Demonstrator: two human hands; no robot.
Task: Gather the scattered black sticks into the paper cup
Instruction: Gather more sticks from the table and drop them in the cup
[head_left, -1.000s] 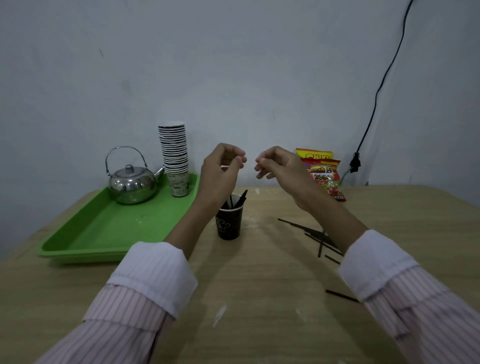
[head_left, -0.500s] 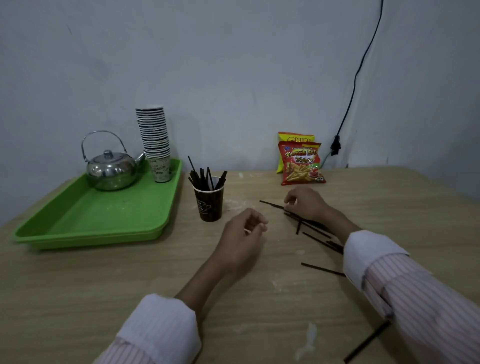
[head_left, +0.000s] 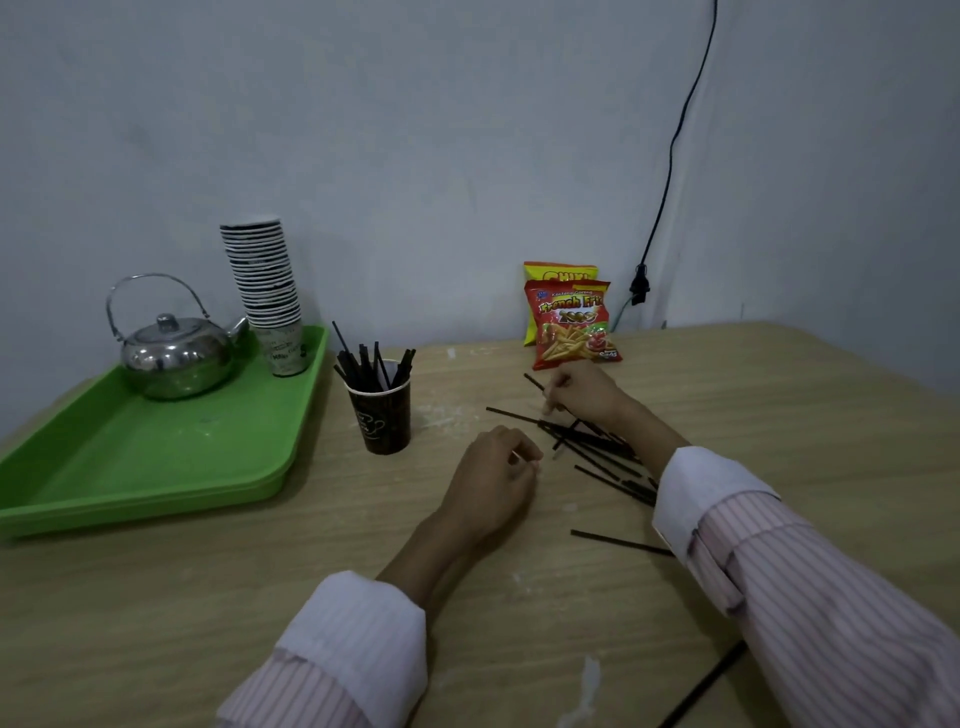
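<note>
A dark paper cup (head_left: 385, 422) stands mid-table with several black sticks upright in it. To its right, several black sticks (head_left: 597, 448) lie scattered in a loose pile on the wood. One more stick (head_left: 618, 543) lies apart, nearer me, and another (head_left: 701, 686) sits at the bottom right edge. My right hand (head_left: 589, 395) rests at the far end of the pile, its fingers pinched on a black stick (head_left: 534, 382) that points up-left. My left hand (head_left: 493, 480) lies on the table left of the pile, fingers curled with nothing in them.
A green tray (head_left: 156, 467) at the left holds a steel kettle (head_left: 176, 353) and a tall stack of paper cups (head_left: 265, 280). Two snack bags (head_left: 571, 327) lean on the wall behind the pile. A black cable (head_left: 670, 156) hangs down the wall.
Both hands came down from above the cup to the table. The right hand settled on the stick pile and pinched one stick. The left hand stayed curled beside it.
</note>
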